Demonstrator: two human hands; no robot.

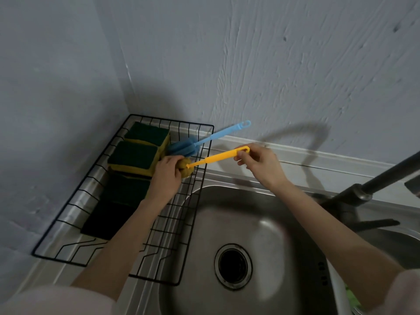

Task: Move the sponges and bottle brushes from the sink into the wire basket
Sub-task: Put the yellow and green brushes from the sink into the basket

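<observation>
Both hands steer the yellow bottle brush (211,159) into the wire basket (195,198) — left hand (167,172) clamped on its foam head, right hand (259,162) pinching the handle loop at three o'clock — likely to lay it beside the blue brush (204,142).

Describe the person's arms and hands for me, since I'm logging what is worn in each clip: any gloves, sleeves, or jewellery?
Both hands are bare: no gloves on the left hand or the right hand, and no rings, watch or bracelets that I can make out. The forearms are uncovered too. Pale, light-coloured sleeves appear only at the bottom edge, on the left sleeve and right sleeve.
</observation>
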